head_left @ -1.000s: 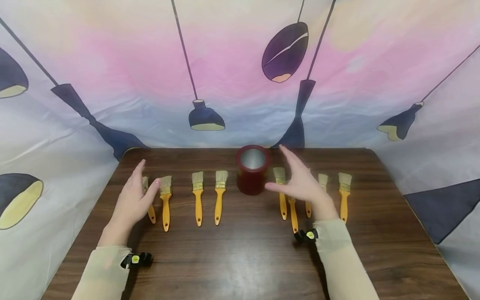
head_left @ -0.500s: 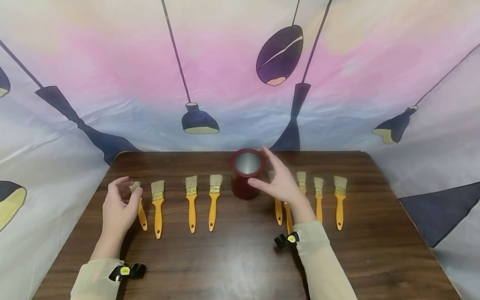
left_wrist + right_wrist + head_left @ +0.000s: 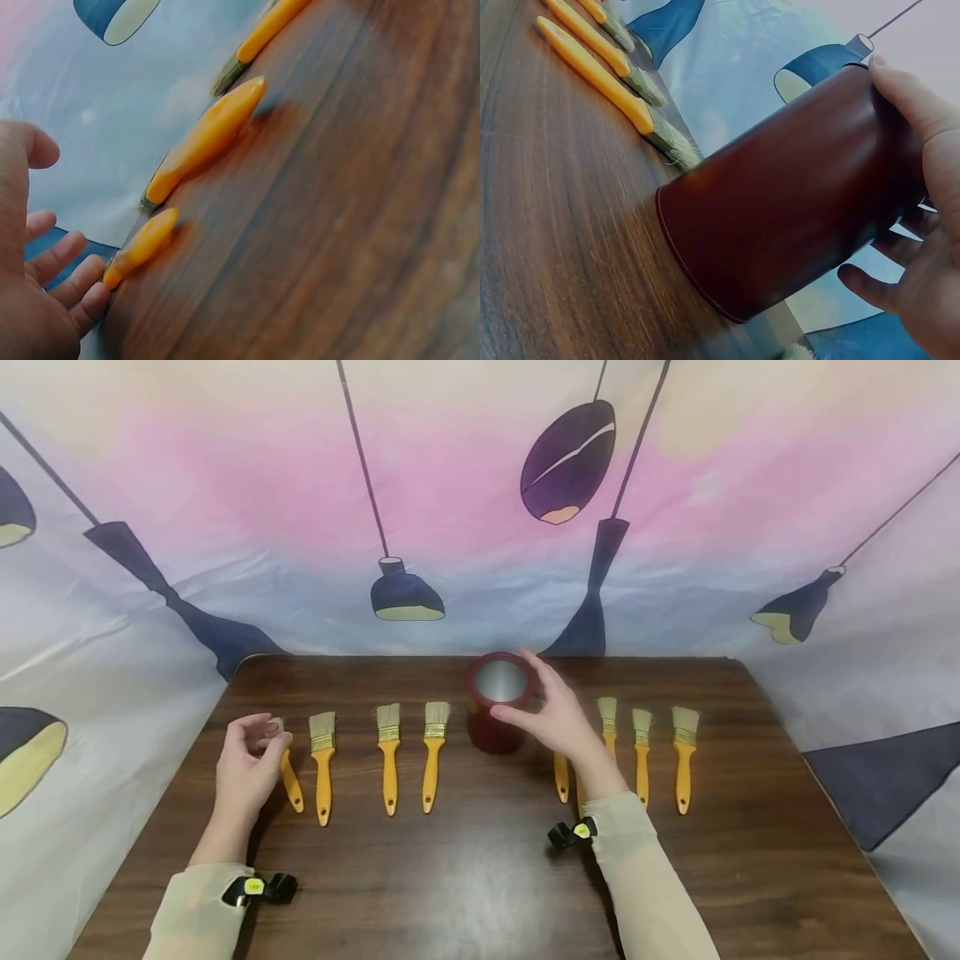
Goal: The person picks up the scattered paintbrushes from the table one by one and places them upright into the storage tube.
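A dark red cylindrical cup (image 3: 491,727) with a silvery inside stands upright near the back of the table. My right hand (image 3: 558,718) grips it from the right, thumb on the near side and fingers round the far side. In the right wrist view, the thumb lies by the rim of the cup (image 3: 780,195). At the left, my left hand (image 3: 246,764) hovers with loosely bent fingers over the leftmost paintbrush (image 3: 292,783), partly covering its bristles. The left wrist view shows no brush in that hand; a brush handle (image 3: 142,244) lies beyond the fingers.
Flat yellow-handled paintbrushes lie in a row, bristles away from me: three more left of the cup, including one (image 3: 431,760), and several to the right, including one (image 3: 683,760). My right hand and forearm partly hide two. A lamp-printed cloth (image 3: 300,485) hangs behind the wooden table (image 3: 450,877).
My right hand has moved left from beside the cup and closed round it. My left hand has shifted slightly left, its fingers bending more. The cup stays in place on the table.
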`<control>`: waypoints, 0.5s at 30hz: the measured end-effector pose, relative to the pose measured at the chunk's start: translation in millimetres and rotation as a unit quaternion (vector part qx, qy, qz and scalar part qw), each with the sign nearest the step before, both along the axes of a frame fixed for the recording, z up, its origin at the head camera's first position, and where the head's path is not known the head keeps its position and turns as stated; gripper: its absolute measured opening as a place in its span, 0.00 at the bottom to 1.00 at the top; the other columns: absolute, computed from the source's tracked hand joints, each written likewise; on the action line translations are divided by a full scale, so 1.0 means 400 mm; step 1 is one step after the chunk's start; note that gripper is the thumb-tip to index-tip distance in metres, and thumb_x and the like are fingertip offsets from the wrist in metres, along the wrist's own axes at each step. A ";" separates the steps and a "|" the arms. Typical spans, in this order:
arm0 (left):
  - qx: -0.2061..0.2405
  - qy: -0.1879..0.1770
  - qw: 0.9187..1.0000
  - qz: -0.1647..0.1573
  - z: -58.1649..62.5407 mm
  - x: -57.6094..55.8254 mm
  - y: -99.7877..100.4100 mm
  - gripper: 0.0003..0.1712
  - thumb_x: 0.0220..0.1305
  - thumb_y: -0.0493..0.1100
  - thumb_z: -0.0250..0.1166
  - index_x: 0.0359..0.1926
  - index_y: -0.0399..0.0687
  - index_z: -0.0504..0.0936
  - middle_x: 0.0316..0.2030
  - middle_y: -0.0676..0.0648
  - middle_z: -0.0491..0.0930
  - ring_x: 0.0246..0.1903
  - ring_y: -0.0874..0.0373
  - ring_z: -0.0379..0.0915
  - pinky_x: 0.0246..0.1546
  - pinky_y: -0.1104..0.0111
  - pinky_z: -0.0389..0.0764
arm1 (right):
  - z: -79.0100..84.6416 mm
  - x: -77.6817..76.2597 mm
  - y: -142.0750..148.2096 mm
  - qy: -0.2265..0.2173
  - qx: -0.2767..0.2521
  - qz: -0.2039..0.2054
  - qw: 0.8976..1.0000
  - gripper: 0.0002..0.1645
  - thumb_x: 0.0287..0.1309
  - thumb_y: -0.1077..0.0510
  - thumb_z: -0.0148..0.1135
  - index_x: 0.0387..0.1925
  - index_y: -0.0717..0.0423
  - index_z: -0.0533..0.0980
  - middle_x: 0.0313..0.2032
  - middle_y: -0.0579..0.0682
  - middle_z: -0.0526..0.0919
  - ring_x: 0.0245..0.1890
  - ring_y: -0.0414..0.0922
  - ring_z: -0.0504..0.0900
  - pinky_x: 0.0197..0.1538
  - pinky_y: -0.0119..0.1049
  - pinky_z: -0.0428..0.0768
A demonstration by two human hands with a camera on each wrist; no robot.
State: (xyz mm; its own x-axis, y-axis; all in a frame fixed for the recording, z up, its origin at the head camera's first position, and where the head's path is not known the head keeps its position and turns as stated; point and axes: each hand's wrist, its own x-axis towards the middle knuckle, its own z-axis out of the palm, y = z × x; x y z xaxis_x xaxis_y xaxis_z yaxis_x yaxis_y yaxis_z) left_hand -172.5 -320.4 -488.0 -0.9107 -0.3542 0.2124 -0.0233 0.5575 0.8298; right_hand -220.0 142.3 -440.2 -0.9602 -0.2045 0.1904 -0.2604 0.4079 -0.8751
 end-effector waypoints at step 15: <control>-0.126 -0.033 0.991 -0.002 0.001 0.017 -0.037 0.44 0.67 0.50 0.76 0.72 0.28 0.68 0.55 0.30 0.75 0.51 0.35 0.73 0.47 0.52 0.71 | -0.007 0.028 0.037 -0.012 0.001 -0.005 1.000 0.59 0.56 0.41 0.86 0.84 0.31 0.63 0.79 0.50 0.68 0.70 0.62 0.75 0.66 0.63 0.81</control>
